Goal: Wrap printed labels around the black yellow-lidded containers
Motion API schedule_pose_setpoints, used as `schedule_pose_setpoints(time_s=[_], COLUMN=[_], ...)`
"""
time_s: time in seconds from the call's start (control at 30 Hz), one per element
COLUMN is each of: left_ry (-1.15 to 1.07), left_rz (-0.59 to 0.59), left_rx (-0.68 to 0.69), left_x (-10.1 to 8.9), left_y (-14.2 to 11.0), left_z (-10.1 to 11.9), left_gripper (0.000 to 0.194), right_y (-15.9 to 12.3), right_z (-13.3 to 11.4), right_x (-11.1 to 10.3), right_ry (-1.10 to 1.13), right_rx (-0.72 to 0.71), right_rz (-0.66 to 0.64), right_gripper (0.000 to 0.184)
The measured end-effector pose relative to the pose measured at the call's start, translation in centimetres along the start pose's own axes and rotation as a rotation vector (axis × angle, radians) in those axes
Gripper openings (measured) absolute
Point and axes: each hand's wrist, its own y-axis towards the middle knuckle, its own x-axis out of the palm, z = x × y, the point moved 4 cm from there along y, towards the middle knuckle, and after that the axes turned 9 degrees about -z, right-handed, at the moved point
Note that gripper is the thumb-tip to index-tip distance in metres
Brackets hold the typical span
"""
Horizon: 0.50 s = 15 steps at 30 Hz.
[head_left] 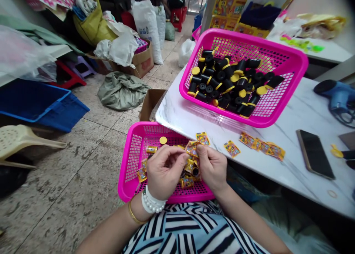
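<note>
The left hand point(163, 170) and right hand point(213, 168) are drawn close together at lower centre, thumbs and forefingers pinched on a small printed label point(192, 149) between them. The label is above the lower pink basket point(124, 176), which contains yellow-wrapped cylinders point(187, 182) and a round yellow cap point(163, 140). A white marble-patterned table point(294, 109) extends to the right. Noted on its near edge: loose labels point(232, 148), some overlapping in a row, and, further right, a dark-screened smartphone point(315, 154). The upper pink basket point(301, 67), upper right of centre, bears a heap of black cylinders with yellow caps point(229, 84). A blue crate point(59, 108) stands at left.
</note>
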Motion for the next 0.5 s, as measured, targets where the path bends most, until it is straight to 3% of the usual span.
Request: schedule_pose_setpoints(time_s=[0.3, 0.5], left_ry=[0.046, -0.042], left_rz=[0.023, -0.003], left_rx=[0.003, -0.085], left_x=[0.0, 0.0], left_y=[0.7, 0.4], left_z=[0.1, -1.0], left_gripper=[0.002, 0.009], right_y=[-0.3, -0.2], right_z=[-0.3, -0.3], right_x=[0.5, 0.6], right_ry=[-0.090, -0.100], right_rx=[-0.121, -0.137], right_rz=[-0.048, -0.065], right_gripper=[0.043, 0.040])
